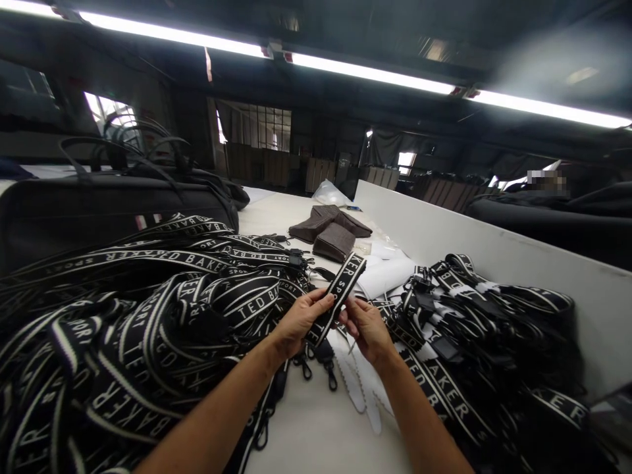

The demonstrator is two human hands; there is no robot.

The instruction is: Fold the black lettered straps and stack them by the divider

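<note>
My left hand [299, 320] and my right hand [366, 327] are both closed on one black strap with white lettering [345, 280], held up between them over the white table [316, 421]. The strap's folded end sticks up and away from me. Its lower part runs down toward black metal clips [320, 365] lying on the table. A big heap of the same lettered straps [148, 316] lies to my left. A smaller heap of straps [474, 329] lies to my right.
Black bags with handles [99, 197] stand behind the left heap. Brown folded pieces [330, 230] lie farther back on the table. White scraps [363, 388] lie under my right wrist. A white partition wall [494, 243] borders the table on the right.
</note>
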